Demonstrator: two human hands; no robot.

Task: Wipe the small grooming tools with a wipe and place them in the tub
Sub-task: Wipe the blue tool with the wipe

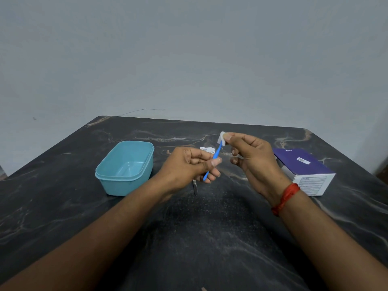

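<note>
The left hand [189, 164] is closed around the lower half of a thin blue tool [216, 156], thumb pressing it against the curled fingers [212, 175], so the stick slants up and away from the palm. The right hand [252, 158] pinches a small white wipe [222, 140] between thumb and forefinger, folded over the tool's upper tip; its other fingers hang loosely curled and hold nothing.

The tub [126, 166] stands open and empty on the worktop [189, 238], left of the hands. Below the left hand a slim metal tool [195, 189] lies on the worktop, possibly tweezers, though most of it is hidden. A purple box [304, 171] sits right of the hands, and a torn sachet [206, 149] lies just behind them.

To wipe well, I would keep the left grip firm and low, squeeze the wipe snugly round the tip, and draw it down the shaft while turning the stick, so every side is cleaned before it goes left into the tub.
</note>
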